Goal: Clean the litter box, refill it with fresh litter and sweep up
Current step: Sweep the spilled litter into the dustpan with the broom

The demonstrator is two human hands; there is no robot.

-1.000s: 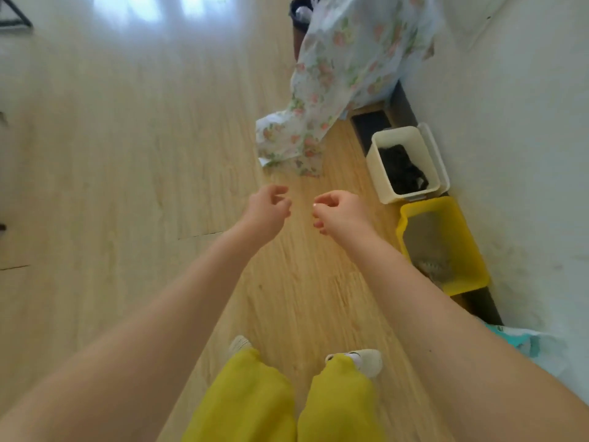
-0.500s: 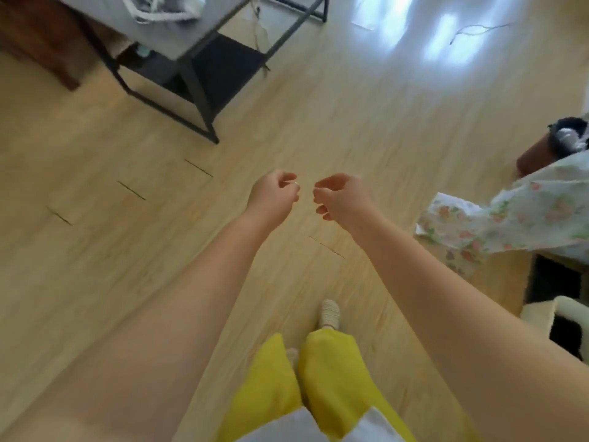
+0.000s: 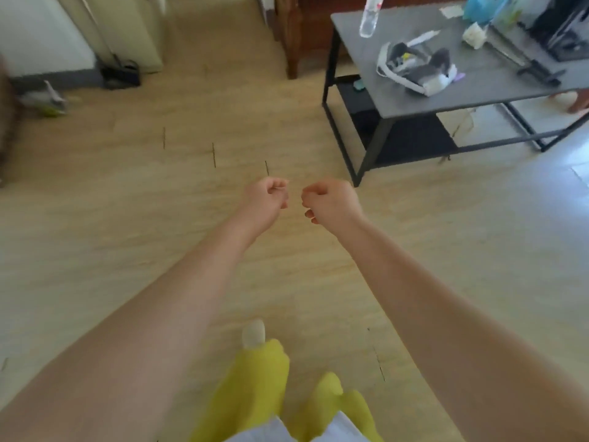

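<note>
Head view shows the left hand point(image 3: 266, 197) and right hand point(image 3: 330, 202) loosely curled and empty, no litter box visible, so its handling cannot be judged.

Floor point(image 3: 159, 218): light wood-grain planks. Table point(image 3: 478, 87): grey top, black frame. Trousers point(image 3: 255, 387): yellow-green. Shoe point(image 3: 254, 333): off-white. Bottle point(image 3: 369, 17): clear.
</note>
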